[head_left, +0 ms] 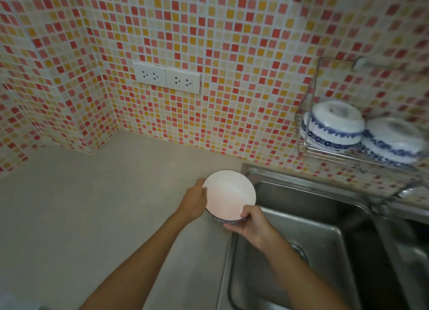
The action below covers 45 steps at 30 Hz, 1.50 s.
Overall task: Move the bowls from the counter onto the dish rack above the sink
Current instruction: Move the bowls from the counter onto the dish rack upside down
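Observation:
A white bowl [229,193] with a dark rim and blue pattern outside sits upright at the counter's right edge, next to the sink. My left hand [193,201] grips its left rim. My right hand [253,226] holds its near right side from below. On the wire dish rack [308,145] fixed to the wall at the right, two stacks of blue-and-white bowls lie upside down: one stack [334,126] on the left, another [392,142] to its right.
A beige counter [104,205] runs left to the tiled corner. The steel sink [313,217] lies below the rack, with a tap [408,189] at its far right. A double wall socket [167,77] sits above the counter.

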### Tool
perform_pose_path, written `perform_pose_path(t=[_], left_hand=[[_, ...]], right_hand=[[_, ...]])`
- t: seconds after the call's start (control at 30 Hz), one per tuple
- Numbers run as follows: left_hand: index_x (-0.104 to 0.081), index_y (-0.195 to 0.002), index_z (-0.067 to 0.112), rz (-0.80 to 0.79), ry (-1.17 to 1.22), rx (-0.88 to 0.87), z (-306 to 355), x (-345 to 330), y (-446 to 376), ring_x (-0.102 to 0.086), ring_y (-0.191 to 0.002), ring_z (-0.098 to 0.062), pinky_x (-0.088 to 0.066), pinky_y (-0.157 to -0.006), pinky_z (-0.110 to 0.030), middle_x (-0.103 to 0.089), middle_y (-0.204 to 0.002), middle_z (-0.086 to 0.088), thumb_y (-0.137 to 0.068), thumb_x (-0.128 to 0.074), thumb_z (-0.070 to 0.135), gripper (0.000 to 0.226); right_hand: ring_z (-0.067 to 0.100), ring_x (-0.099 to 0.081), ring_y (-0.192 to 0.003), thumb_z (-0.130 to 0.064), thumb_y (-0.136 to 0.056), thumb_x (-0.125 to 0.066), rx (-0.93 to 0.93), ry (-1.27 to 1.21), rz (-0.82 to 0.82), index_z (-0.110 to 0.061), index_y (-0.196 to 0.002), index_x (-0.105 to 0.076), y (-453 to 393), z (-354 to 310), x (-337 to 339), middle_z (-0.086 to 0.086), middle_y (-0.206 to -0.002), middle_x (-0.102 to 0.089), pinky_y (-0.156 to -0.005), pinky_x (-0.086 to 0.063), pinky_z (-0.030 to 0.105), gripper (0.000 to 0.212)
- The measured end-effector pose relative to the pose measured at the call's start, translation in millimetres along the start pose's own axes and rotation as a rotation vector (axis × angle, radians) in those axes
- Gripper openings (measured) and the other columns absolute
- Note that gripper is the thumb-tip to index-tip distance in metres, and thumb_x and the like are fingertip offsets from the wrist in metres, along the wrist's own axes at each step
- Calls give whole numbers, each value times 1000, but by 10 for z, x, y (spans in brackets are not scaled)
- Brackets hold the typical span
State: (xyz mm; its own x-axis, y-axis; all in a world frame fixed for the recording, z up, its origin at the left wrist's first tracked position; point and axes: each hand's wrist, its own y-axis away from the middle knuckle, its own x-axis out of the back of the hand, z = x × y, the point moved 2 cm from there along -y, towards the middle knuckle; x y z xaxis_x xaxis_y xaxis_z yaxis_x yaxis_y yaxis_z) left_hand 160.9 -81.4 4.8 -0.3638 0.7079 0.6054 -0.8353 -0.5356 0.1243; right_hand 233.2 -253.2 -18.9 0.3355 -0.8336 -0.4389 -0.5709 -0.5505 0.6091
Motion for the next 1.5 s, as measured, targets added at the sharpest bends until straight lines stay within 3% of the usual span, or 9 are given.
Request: perform_pose_path(t=[0.17,0.27,0.4,0.5,0.67,0.8,0.97,1.2,1.5], left_hand=[[-47,-130,15,-60,182,-37,387,-792,478,-60,-104,-32,-54,-85,-46,-62,-119,-13,-100,-34,30,36],[-48,-132,17,-84,185,-62,539,-1316,774,-58,-111,-27,-47,-97,-36,-62,-122,-8,-100,-31,38,42],[-36,-142,19,-144,15,-1,427,-2008,1044,-43,-131,-25,-33,-111,-40,-49,-140,-4,-97,-28,51,56],[-27,-146,15,-210,-344,29,267,-2413,1258,-26,-142,-25,-12,-118,-48,-31,-152,-9,-98,-25,49,59],[-18,-149,16,-219,-572,-45,114,-2615,1498,-1,-147,-22,8,-117,-48,-9,-159,-7,-87,-2,64,80],[-22,-148,17,-81,-515,-76,128,-2606,1508,-7,-147,-22,4,-118,-46,-18,-157,-8,-82,-5,66,83],[-26,-147,16,-59,-492,-76,171,-2582,1523,-11,-146,-20,3,-119,-44,-24,-156,-8,-82,-10,66,84],[-30,-145,16,-10,-457,-111,202,-2559,1542,-18,-145,-18,1,-120,-43,-32,-152,-7,-84,-18,66,80],[-34,-143,14,31,-439,-120,214,-2547,1547,-24,-143,-19,-4,-120,-41,-37,-150,-7,-85,-21,61,75]], right_hand=[[36,-56,-106,-3,-65,-52,-7,-44,19,-7,-117,-54,502,-81,896,16,-113,-59,-66,-61,42,52],[38,-57,-107,-4,-58,-52,-14,-32,107,-6,-127,-47,700,-97,1469,18,-124,-54,-62,-60,42,69],[45,-53,-114,-6,-58,-54,-2,73,214,-8,-139,-38,885,-101,2106,21,-138,-45,-60,-59,43,82],[51,-52,-114,4,-72,-49,19,117,284,-15,-137,-37,1004,-94,2484,17,-137,-45,-58,-58,48,69],[38,-49,-115,10,-77,-48,97,381,426,-22,-132,-40,1146,-141,2822,5,-131,-46,-54,-59,50,65],[26,-42,-113,15,-72,-50,227,577,484,-21,-138,-37,1185,-127,2902,-1,-127,-46,-53,-59,49,77],[31,-50,-118,9,-68,-57,440,895,672,-19,-143,-31,1208,-44,2946,12,-133,-43,-97,-50,42,84],[21,-57,-92,9,-72,-73,618,1202,663,-30,-149,-18,1278,-37,2898,10,-122,-37,-76,-58,39,102],[35,-53,-109,3,-71,-74,836,1662,649,-26,-147,-24,1446,-10,2796,20,-133,-38,-66,-57,45,95]])
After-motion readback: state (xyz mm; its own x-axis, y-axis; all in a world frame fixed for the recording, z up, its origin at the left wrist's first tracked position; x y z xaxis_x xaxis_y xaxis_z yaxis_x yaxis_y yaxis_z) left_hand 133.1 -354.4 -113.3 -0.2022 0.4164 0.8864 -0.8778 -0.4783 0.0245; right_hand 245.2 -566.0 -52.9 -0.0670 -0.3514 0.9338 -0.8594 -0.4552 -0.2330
